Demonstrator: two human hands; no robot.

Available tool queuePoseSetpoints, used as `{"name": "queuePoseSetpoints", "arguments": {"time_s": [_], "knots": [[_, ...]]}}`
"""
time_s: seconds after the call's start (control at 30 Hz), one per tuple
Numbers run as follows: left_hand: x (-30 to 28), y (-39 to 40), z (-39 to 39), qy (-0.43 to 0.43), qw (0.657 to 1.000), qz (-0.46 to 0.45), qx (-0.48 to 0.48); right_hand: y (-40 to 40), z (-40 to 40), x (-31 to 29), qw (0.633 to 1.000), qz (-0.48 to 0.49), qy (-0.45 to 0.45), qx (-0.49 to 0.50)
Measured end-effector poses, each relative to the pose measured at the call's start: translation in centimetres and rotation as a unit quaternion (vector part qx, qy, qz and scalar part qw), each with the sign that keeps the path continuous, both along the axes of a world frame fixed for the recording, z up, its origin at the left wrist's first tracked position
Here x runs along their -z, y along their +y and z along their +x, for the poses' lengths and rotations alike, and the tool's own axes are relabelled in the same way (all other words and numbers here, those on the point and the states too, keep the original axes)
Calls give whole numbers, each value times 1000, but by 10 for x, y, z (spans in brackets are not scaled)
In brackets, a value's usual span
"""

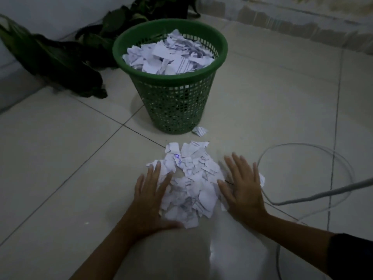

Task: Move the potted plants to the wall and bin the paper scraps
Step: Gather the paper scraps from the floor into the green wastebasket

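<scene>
A heap of torn white paper scraps [191, 182] lies on the tiled floor in front of me. My left hand [150, 201] lies flat with straight fingers against the heap's left side. My right hand [241, 184] lies flat against its right side. Neither hand holds anything. Beyond the heap stands a green mesh bin [171, 102], filled near its rim with more scraps [167, 55]. One loose scrap [199, 131] lies by the bin's base. Dark-leaved plants [60, 61] sit along the wall at the left and behind the bin; their pots are hidden.
A white cable [314, 196] loops over the floor to the right of my right hand and runs off the right edge. A wall [50, 15] runs along the back left, and a low tiled ledge [302, 23] along the back right.
</scene>
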State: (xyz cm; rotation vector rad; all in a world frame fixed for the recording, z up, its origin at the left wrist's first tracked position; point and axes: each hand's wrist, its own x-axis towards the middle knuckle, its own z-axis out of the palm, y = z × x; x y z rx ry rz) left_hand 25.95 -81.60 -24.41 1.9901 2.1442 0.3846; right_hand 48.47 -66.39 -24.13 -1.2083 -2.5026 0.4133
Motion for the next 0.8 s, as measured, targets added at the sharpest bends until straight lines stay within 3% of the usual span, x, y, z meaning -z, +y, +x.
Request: {"name": "queuePoseSetpoints", "arguments": {"time_s": [0.1,0.17,0.27,0.37,0.43,0.5,0.67,0.8], "knots": [[3,25,2,-88,990,5,-106,-14,-4,8,993,-57,-40,96],[4,36,7,-141,983,16,-113,-17,-12,8,995,-90,-33,35],[4,45,12,-216,968,87,-96,-8,-26,-8,971,-179,107,-113],[2,52,7,-254,940,136,-183,11,-44,-21,962,-161,169,-142],[-2,62,-1,-274,921,115,-251,32,-59,-23,973,-134,154,-112],[-3,73,-7,-259,926,95,-259,55,-75,-21,980,-160,91,-81],[3,90,-10,-236,950,65,-191,91,-104,-14,975,-204,-34,-78],[5,95,-13,-247,960,38,-126,72,-99,-15,961,-230,-15,-150]]}}
